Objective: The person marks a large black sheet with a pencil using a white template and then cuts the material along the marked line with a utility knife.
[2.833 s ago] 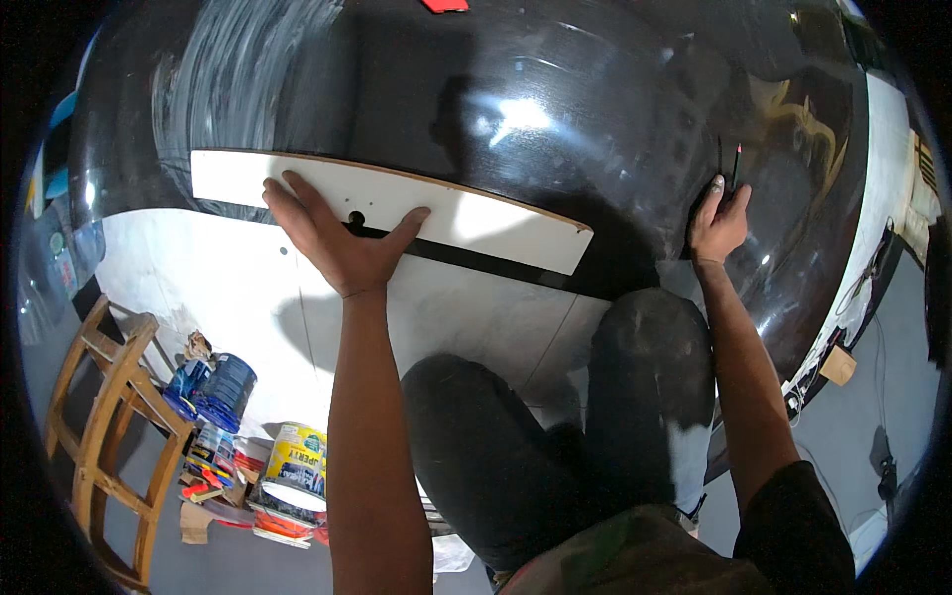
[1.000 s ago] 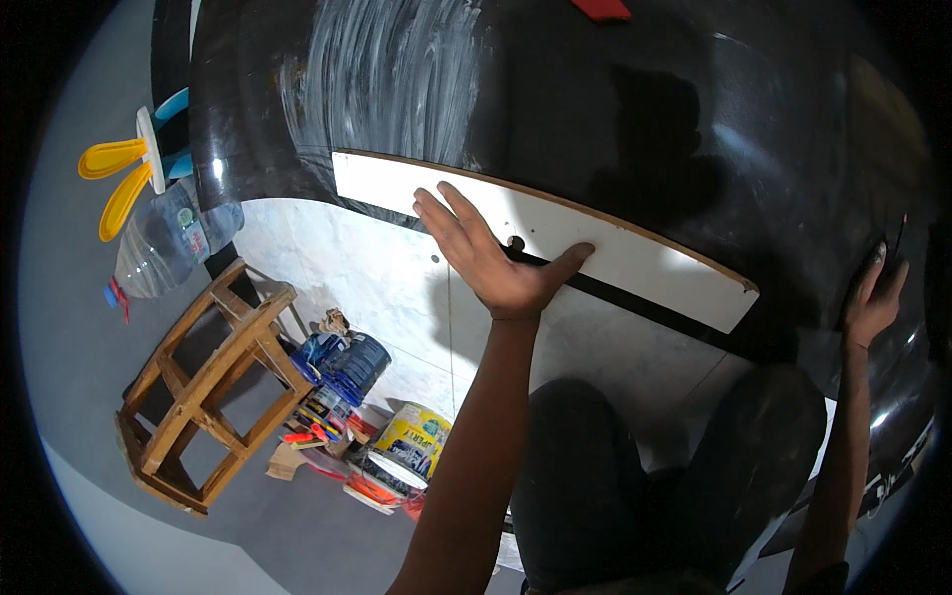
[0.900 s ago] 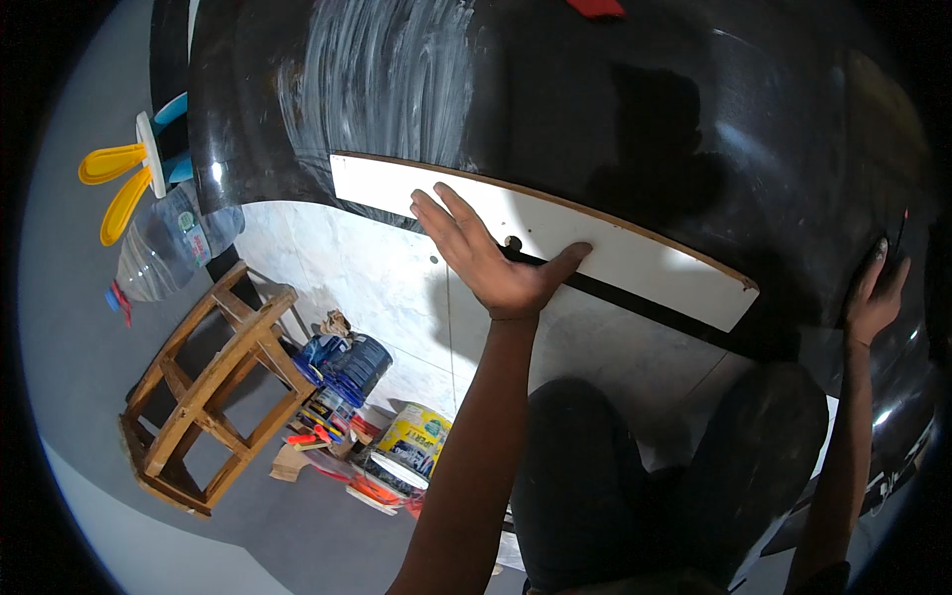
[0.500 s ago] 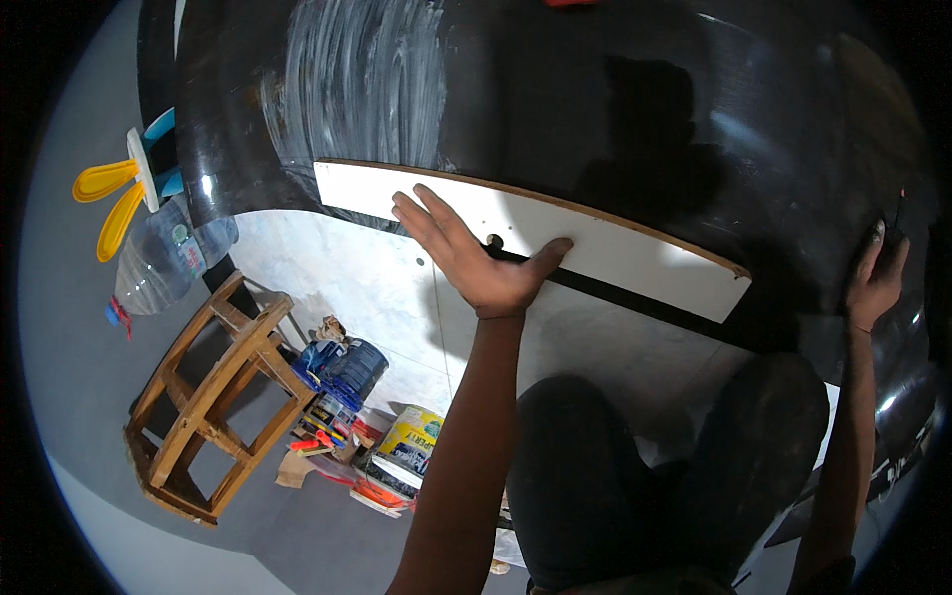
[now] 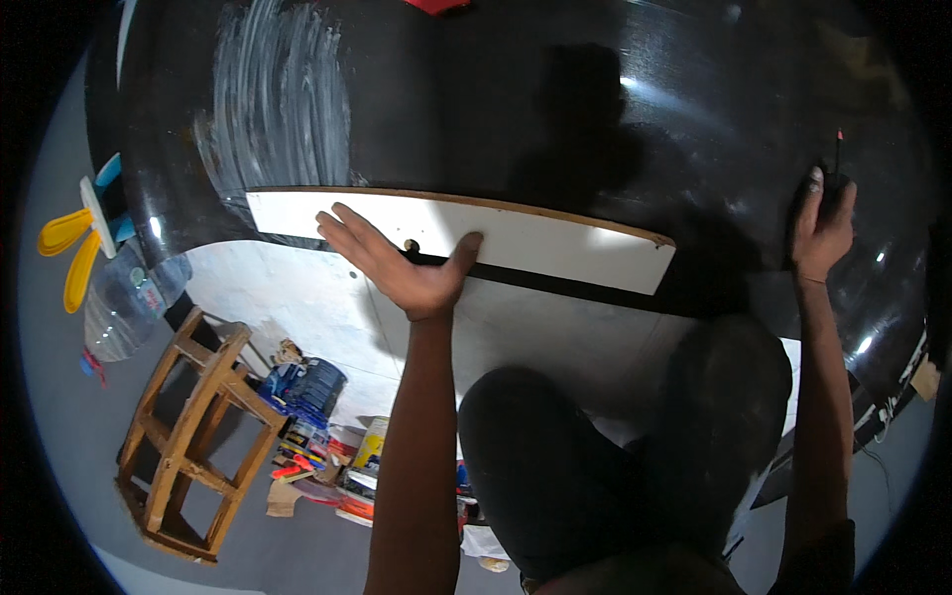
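A long white board [image 5: 565, 238] with a brown edge lies along the near edge of a glossy black sheet [image 5: 446, 119]. My left hand [image 5: 421, 283] is spread flat on the board, fingers and thumb apart, beside a small dark hole. Further right, my right hand [image 5: 825, 233] rests low over the black sheet, apart from the board. Between its thumb and fingers is a thin dark stick-like tool [image 5: 838, 154] with a red tip; its lower part is hidden in the grip.
White streaks [image 5: 283, 109] cover the sheet's left part. At the left are a wooden frame [image 5: 198, 436], a clear plastic bottle [image 5: 119, 307] and yellow-and-blue paddle-shaped pieces [image 5: 84, 243]. Paint containers [image 5: 317, 387] and small tools crowd the floor nearby. A red object [image 5: 436, 5] shows at the top edge.
The whole view has shifted, so the board and floor items sit further left. My left hand keeps its place on the board. More of the thin tool shows in my right hand.
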### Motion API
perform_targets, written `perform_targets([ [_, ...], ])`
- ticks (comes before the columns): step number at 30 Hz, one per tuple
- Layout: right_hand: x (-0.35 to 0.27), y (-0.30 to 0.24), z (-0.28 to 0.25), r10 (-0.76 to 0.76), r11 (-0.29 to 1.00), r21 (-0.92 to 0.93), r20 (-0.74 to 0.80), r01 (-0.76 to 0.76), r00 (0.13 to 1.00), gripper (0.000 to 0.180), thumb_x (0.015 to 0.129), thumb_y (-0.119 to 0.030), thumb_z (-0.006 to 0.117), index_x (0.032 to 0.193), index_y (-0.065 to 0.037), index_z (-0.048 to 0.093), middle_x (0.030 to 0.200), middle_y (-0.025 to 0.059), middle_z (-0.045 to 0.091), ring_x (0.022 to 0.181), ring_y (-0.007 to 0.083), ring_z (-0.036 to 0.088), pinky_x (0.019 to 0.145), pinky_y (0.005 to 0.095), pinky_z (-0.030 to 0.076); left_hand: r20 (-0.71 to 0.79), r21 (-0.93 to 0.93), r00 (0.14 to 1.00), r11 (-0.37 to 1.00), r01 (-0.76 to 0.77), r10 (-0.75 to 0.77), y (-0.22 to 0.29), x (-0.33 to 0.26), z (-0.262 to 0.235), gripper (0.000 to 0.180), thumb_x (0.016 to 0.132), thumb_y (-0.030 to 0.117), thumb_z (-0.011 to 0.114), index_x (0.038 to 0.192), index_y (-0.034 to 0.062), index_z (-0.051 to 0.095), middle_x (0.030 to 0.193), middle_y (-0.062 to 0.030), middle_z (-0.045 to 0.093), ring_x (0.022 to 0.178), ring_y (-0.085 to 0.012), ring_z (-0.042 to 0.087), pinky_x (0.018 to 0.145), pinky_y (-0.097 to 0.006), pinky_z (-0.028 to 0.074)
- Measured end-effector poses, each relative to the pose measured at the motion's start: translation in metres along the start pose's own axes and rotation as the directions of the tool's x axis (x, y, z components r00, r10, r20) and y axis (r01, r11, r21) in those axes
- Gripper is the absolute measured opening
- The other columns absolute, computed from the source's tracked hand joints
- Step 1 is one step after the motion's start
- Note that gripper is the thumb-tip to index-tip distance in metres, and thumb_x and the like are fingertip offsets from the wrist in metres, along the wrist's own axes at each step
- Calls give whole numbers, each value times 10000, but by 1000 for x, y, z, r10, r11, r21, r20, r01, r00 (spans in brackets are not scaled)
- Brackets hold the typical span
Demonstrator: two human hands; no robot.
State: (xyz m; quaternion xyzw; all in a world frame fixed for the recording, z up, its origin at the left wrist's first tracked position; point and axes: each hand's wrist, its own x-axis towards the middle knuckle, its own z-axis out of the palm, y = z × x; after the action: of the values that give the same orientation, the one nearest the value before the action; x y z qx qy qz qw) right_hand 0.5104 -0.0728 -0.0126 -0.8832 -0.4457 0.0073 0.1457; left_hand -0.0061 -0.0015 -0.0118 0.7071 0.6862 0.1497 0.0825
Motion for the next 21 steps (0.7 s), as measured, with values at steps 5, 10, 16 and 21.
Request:
perform_targets([
  [5, -2, 9, 1, -27, 997, 73, -5, 28, 1000, 670, 1022, -432, 777, 1367, 120, 618, 1002, 261, 771, 937, 343, 780, 849, 425, 588, 63, 10, 993, 995, 102, -102, 13, 6, -5, 1558, 597, 646, 989, 1746, 36, 132, 1781, -352, 60, 1653, -556, 38, 1297, -730, 166],
  [10, 1, -27, -32, 79, 894, 412, 239, -175, 968, 487, 1001, -294, 838, 1303, 41, 654, 1149, 108, 750, 1010, 186, 715, 907, 346, 568, 51, 23, 993, 994, 104, -105, 14, 8, -10, 1628, 483, 352, 1095, 1754, 85, 114, 1788, -327, 91, 1657, -536, 62, 1328, -692, 175],
  [16, -40, -125, -66, -43, 817, 415, 736, -400, 676, 354, 905, -237, 927, 1125, -51, 721, 1011, 7, 710, 955, 99, 662, 839, 319, 543, -49, -58, 998, 997, -43, 40, 6, 1, -7, 1513, 558, 406, 1056, 1739, 51, 182, 1767, -365, 121, 1642, -572, 97, 1297, -749, 187],
  [21, -52, -121, -48, -122, 755, 451, 810, -476, 574, 319, 883, -231, 948, 1040, -67, 723, 869, -3, 702, 856, 104, 679, 780, 334, 564, -41, -12, 998, 999, -39, 39, 5, 1, -2, 1514, 603, 554, 1018, 1745, 56, 157, 1763, -374, 115, 1639, -582, 84, 1278, -777, 185],
])
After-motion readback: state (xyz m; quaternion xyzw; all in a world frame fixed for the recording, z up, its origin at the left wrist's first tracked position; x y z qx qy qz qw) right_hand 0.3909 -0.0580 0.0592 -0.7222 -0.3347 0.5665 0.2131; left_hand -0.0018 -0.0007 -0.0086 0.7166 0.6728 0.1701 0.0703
